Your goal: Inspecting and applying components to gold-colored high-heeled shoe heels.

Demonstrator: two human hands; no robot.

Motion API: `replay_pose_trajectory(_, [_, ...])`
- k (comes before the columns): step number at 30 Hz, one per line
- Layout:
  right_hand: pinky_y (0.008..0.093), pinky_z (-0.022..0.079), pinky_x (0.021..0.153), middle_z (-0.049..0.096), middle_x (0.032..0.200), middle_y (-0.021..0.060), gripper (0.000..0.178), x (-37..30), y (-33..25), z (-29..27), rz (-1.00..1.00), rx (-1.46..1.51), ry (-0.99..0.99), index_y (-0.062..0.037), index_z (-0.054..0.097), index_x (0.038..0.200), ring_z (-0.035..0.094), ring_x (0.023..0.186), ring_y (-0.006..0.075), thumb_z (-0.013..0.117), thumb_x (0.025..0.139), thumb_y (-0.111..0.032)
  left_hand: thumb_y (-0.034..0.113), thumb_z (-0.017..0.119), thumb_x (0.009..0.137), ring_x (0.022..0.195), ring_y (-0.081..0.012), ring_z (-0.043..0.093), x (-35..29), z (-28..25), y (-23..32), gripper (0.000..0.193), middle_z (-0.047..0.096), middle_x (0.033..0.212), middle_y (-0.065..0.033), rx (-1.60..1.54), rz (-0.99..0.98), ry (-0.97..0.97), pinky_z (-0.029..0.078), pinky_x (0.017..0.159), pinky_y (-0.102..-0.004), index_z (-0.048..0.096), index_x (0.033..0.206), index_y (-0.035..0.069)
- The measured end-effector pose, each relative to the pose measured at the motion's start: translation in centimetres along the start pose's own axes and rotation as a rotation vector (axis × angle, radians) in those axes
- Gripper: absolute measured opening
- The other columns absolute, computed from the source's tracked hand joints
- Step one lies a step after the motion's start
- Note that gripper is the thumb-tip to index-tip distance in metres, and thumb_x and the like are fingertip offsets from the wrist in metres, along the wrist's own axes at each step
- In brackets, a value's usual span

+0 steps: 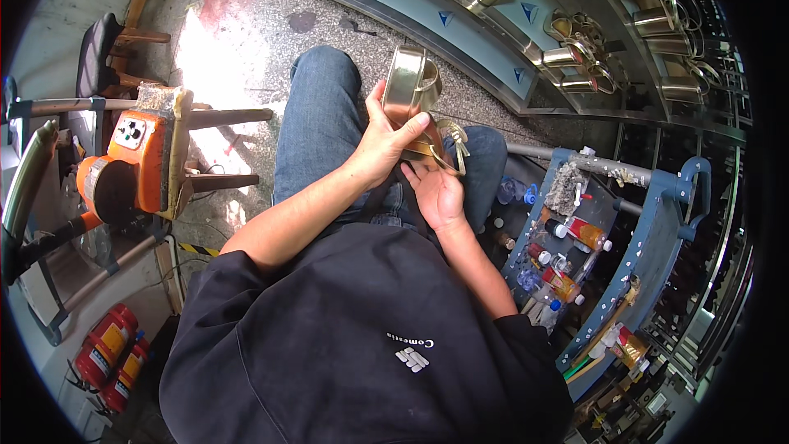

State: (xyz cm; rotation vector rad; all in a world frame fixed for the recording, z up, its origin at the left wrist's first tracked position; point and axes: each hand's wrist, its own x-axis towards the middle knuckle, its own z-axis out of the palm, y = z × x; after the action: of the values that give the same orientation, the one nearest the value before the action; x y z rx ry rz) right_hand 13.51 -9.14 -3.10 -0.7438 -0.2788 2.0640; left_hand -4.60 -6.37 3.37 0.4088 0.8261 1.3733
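A shiny gold sandal (403,86) with thin straps is held up over my lap, between my knees. My left hand (380,141) grips it from the left, thumb pressed across the gold surface and the fingers partly hidden behind it. Below and to the right, my right hand (440,196) is turned palm up at the strap end, its fingers curled against the lower part of the sandal. Part of those fingers is hidden under the shoe.
Several similar gold sandals (563,56) sit on a metal-edged line (485,23) ahead and right. A blue trolley (637,259) with bottles (588,233) stands at my right. Left are an orange machine (146,152), a stool (100,56) and red fire extinguishers (107,347).
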Motion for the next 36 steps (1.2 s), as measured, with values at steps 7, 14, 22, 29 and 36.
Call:
replay_pose_trajectory(7, [0.0394,0.045,0.109,0.060,0.143,0.0140,0.041,-1.7,0.6,2.2,-0.071,-0.416,-0.061,-0.0053,0.055,0.142,0.057,0.132,0.0262,0.058,0.102,-0.011,0.030,0.076,0.095,0.110,-0.0267,0.062,1.2,0.8,-0.4,0.084,0.049,0.127,-0.0184,0.095,0.167,0.111,0.055,0.094,-0.0390,0.015,0.149,0.008])
replay_pose_trajectory(14, [0.0297,0.050,0.102,0.063,0.139,0.0171,0.042,-2.9,-1.0,0.9,-0.052,-1.055,-0.083,0.0018,0.053,0.140,0.062,0.125,0.0245,0.061,0.100,-0.001,0.037,0.077,0.094,0.106,-0.0250,0.063,0.3,1.1,2.9,0.083,0.048,0.126,-0.0180,0.162,0.210,0.082,0.054,0.093,-0.0370,0.020,0.145,0.005])
replay_pose_trajectory(22, [0.0343,0.055,0.097,0.070,0.127,0.0182,0.036,-2.9,-1.4,2.0,-0.131,-1.188,-0.038,0.0037,0.061,0.131,0.070,0.112,0.0275,0.064,0.096,-0.001,0.035,0.076,0.095,0.102,-0.0243,0.064,0.3,-0.1,4.6,0.081,0.049,0.126,-0.0179,0.382,0.398,0.057,0.055,0.090,-0.0348,0.021,0.146,0.005])
replay_pose_trajectory(29, [0.0371,0.054,0.095,0.072,0.122,0.0181,0.037,-4.3,-5.0,2.3,-0.344,-1.727,0.046,0.0033,0.064,0.126,0.070,0.110,0.0342,0.069,0.091,-0.008,0.032,0.077,0.094,0.112,-0.0272,0.060,-2.4,-3.3,11.2,0.083,0.049,0.130,-0.0214,0.435,0.571,0.104,0.051,0.095,-0.0368,0.019,0.147,0.004])
replay_pose_trajectory(36, [0.0429,0.053,0.085,0.071,0.100,0.0151,0.025,-6.6,-6.9,0.3,-0.689,-2.046,0.291,-0.0005,0.067,0.113,0.067,0.090,0.0362,0.068,0.091,-0.013,0.031,0.077,0.093,0.117,-0.0282,0.059,-5.5,-12.1,18.6,0.081,0.049,0.131,-0.0234,0.432,0.645,0.267,0.049,0.098,-0.0392,0.020,0.144,0.004])
